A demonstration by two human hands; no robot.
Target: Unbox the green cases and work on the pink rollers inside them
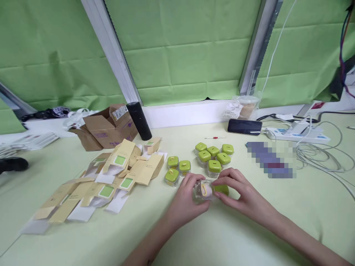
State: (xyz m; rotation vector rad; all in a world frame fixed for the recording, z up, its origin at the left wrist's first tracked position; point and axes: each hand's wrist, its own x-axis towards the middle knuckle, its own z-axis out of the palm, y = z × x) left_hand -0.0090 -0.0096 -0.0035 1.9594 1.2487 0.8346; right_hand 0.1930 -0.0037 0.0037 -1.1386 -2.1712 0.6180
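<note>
My left hand is closed around the clear body of a small square jar, which shows something pale and a yellow loop inside. In the fingers of my right hand is a green lid at the jar's right end. Whether lid and jar are joined or slightly apart I cannot tell. Just beyond my left hand stand three green-lidded jars with a small loop on top. Behind my right hand is a cluster of several similar jars, their lids marked with a dark slot.
Opened small cartons lie heaped on the left of the table. Behind them are a cardboard box and a black bottle. A phone, a thin red-and-white tool, a power strip and tangled cables lie toward the right.
</note>
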